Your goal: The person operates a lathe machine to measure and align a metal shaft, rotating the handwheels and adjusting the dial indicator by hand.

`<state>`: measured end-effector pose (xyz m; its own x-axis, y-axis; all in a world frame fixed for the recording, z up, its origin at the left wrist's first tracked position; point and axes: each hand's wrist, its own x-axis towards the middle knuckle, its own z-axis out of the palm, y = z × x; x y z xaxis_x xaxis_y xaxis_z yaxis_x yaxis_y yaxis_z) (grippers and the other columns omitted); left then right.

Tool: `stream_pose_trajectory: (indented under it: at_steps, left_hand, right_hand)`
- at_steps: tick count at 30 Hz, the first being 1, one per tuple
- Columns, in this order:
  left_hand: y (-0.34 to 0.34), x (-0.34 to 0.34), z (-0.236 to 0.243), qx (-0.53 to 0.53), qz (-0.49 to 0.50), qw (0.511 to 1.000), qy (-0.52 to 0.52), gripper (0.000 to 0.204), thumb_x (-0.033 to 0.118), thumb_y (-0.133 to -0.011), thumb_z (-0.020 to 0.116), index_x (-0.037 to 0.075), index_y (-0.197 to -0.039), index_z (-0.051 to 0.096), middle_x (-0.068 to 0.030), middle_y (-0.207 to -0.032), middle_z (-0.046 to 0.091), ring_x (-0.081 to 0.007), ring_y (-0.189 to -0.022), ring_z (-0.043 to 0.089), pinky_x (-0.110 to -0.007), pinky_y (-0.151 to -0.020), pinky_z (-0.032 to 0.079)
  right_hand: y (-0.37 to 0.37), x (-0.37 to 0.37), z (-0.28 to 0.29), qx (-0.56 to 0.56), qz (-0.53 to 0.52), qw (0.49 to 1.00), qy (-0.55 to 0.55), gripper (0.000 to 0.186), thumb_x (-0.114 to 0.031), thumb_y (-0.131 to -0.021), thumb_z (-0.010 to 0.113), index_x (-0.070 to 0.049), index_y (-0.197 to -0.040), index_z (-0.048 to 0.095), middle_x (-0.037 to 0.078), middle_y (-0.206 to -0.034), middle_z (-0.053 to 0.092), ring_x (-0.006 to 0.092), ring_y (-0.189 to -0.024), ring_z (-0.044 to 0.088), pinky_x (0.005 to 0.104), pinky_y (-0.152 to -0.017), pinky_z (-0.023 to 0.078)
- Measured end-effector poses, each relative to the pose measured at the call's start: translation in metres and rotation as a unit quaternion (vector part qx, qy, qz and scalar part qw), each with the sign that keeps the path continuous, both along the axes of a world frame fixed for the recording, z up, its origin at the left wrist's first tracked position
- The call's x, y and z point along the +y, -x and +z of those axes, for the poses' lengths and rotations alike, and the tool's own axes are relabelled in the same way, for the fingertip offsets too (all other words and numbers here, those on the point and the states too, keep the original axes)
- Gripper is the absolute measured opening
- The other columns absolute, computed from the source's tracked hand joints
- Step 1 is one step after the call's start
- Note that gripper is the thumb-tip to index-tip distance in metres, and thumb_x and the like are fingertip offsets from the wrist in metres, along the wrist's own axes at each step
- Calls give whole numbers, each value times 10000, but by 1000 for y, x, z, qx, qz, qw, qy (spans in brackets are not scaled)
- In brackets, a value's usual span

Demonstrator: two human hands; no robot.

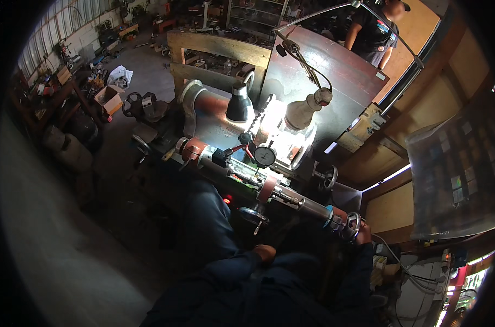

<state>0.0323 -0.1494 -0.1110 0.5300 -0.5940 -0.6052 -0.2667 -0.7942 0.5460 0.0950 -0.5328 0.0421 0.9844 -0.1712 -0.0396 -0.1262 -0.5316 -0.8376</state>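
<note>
My right hand (363, 233) grips the rim of a shiny metal handwheel (350, 225) at the right end of a long machine table. My left hand (265, 253) rests by my thigh; its fingers do not show clearly. Along the machine table (214, 168) a slim workpiece (253, 179) lies between the end fittings. Above it stands a round white-faced dial indicator (265, 156) on a jointed arm. A second handwheel (253, 216) with a crank handle sits at the front, nearest my left hand.
A black-shaded lamp (240, 106) and a pale lamp (303, 113) light the machine closely. Behind stands a large metal panel (334, 71); a person (374, 35) is beyond it. At the left are a cardboard box (108, 100) and floor clutter. Cables (421, 279) hang at the right.
</note>
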Motion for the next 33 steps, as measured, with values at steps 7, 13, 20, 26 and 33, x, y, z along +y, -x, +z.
stream_pose_trajectory:
  at_steps: [7, 13, 20, 26, 33]
  left_hand:
    - [1, 0, 8, -8, 3, 1000, 3, 292, 154, -758, 676, 11, -1006, 734, -218, -1076, 704, -365, -1016, 694, -471, -857, 549]
    - [-2, -8, -15, -5, -6, 1000, 1, 301, 136, -740, 692, 10, -1009, 738, -233, -1070, 707, -375, -1000, 701, -506, -840, 557]
    - [-4, -11, -12, 8, -25, 999, 25, 286, 197, -807, 639, 11, -1003, 732, -220, -1087, 701, -373, -1034, 684, -480, -867, 539]
    - [-6, -1, 13, -13, -17, 1000, 11, 237, 161, -800, 641, 12, -958, 738, -226, -1047, 705, -377, -1003, 692, -473, -841, 548]
    - [2, 14, 15, -57, 25, 994, 85, 244, 138, -855, 571, -14, -984, 711, -261, -1060, 686, -409, -1018, 674, -480, -867, 547]
  right_hand:
    - [26, 3, 19, 95, 26, 992, 77, 172, -99, -925, 639, -46, -1063, 728, 25, -919, 704, 119, -860, 631, 314, -761, 505]
    - [23, -2, 50, -14, -50, 983, 174, 313, -177, -981, 584, -29, -1256, 592, 104, -1117, 673, 170, -998, 631, 342, -854, 501]
    - [-32, 111, 157, -225, 10, 965, 138, 243, -154, -982, 537, -70, -1208, 567, 125, -985, 662, 213, -879, 653, 347, -774, 509]
    - [-80, 250, 152, -125, 202, 966, 106, 167, -190, -949, 583, -135, -1103, 614, 119, -835, 706, 306, -794, 697, 394, -736, 524]
    - [-108, 286, 95, -99, 243, 963, 59, 109, -164, -943, 622, -89, -990, 687, 67, -813, 709, 199, -764, 673, 330, -728, 518]
